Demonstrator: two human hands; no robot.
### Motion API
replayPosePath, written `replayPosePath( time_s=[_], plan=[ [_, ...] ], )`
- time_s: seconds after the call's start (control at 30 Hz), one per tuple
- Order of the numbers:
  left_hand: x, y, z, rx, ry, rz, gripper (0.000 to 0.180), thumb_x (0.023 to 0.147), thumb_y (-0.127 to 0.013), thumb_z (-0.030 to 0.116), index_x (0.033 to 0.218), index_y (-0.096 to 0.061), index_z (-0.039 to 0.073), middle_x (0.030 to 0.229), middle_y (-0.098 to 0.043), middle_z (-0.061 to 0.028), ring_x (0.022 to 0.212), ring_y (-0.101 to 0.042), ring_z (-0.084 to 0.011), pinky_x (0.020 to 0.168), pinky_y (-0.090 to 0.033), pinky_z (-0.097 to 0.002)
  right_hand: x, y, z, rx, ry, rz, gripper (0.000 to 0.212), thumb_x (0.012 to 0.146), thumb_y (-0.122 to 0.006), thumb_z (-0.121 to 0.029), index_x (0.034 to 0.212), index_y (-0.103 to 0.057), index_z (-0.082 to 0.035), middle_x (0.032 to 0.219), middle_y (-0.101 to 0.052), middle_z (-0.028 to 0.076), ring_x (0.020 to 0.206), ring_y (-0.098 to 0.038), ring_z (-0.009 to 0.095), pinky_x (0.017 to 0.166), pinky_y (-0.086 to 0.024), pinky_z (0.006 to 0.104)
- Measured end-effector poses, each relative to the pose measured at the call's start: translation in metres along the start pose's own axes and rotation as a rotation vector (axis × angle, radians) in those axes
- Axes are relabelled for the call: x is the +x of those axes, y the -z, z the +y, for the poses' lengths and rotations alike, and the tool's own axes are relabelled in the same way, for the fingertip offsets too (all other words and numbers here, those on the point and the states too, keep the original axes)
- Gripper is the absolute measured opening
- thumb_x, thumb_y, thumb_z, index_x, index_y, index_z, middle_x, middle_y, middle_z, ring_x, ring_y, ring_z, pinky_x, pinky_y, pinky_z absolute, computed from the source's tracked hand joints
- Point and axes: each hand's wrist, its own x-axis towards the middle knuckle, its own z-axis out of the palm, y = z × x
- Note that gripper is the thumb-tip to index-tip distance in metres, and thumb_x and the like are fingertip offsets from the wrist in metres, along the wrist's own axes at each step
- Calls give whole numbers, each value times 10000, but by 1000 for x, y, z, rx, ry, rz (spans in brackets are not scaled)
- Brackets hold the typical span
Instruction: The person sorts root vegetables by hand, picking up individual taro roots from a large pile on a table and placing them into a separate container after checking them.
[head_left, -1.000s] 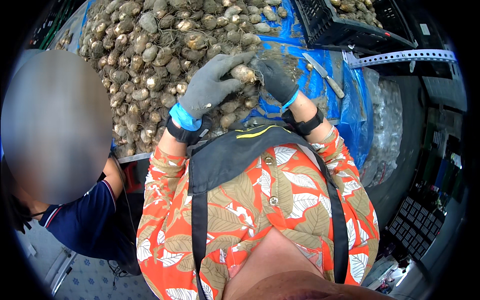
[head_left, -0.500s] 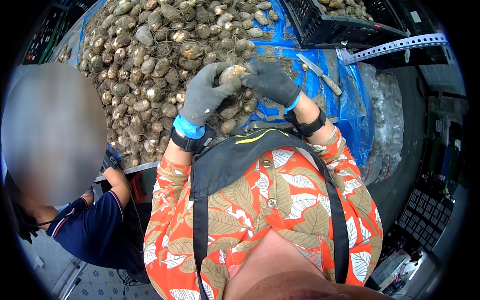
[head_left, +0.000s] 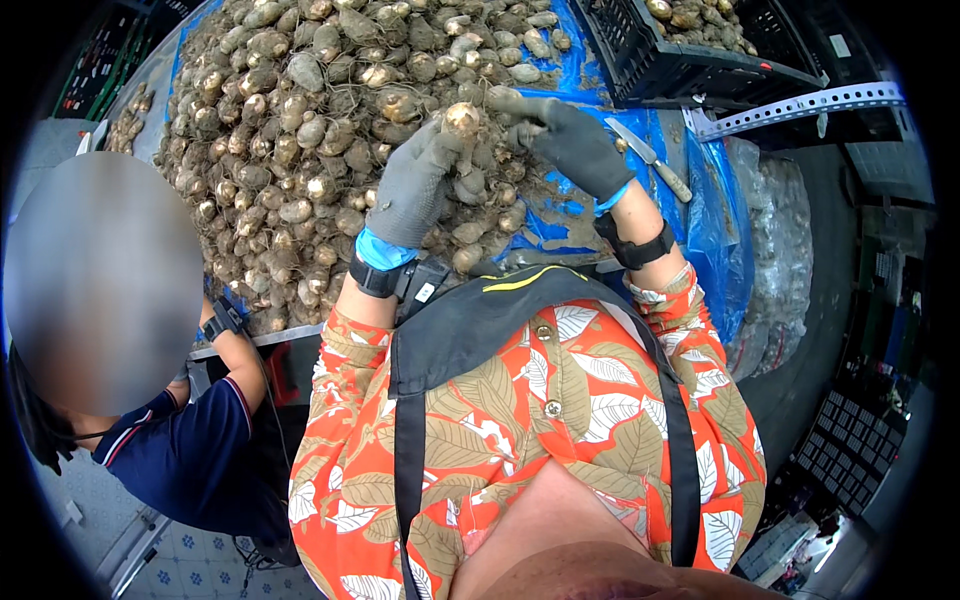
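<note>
My gloved left hand (head_left: 412, 190) is closed around a brown, hairy taro corm (head_left: 461, 119) with a pale cut-looking end, held over the heap. To its right, my gloved right hand (head_left: 578, 148) is apart from the corm. Its forefinger stretches out towards the corm, the fingers are spread, and nothing shows in them. Below and around both hands lies a big pile of soil-covered taro corms (head_left: 290, 150) with stringy roots. A knife (head_left: 650, 158) with a light handle rests on the blue sheet (head_left: 708, 225), right of my right hand.
A black crate (head_left: 690, 70) with more corms stands at the far right. In front of it runs a perforated white metal bar (head_left: 800, 107). Clear plastic bags (head_left: 775, 260) are stacked beside the table. At my left a person in a dark blue shirt (head_left: 200, 455) sits by the table edge.
My right hand has come off the corm and moved right, its fingers opening. My left hand has turned the corm so its pale end faces up. The view has shifted slightly.
</note>
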Motion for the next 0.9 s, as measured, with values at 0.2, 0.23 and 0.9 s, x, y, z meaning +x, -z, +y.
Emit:
replayPosePath(
  time_s=[0.2,0.23,0.9],
  plan=[
    [6,-8,-3,68,-14,14,531,928,-574,444,1155,-544,-35,882,-613,-43,682,-556,-86,580,-450,-215,3,-3,-44,68,33,187,350,798,-686,-241,1131,-681,-132,1069,-667,133,917,-661,234,782,-513,329],
    [5,-13,2,114,18,46,524,930,-575,439,1150,-546,-35,886,-614,-41,679,-553,-85,575,-445,-215,2,-6,-48,50,-7,233,338,792,-697,-242,1112,-692,-131,1054,-674,128,891,-669,227,767,-518,330],
    [5,2,-14,-184,-57,67,404,943,-554,240,1254,-506,-14,876,-566,-19,749,-593,-102,615,-498,-226,-10,10,18,-330,23,-152,304,831,-625,-285,1009,-641,-38,904,-641,167,861,-615,349,760,-492,406]
  ],
)
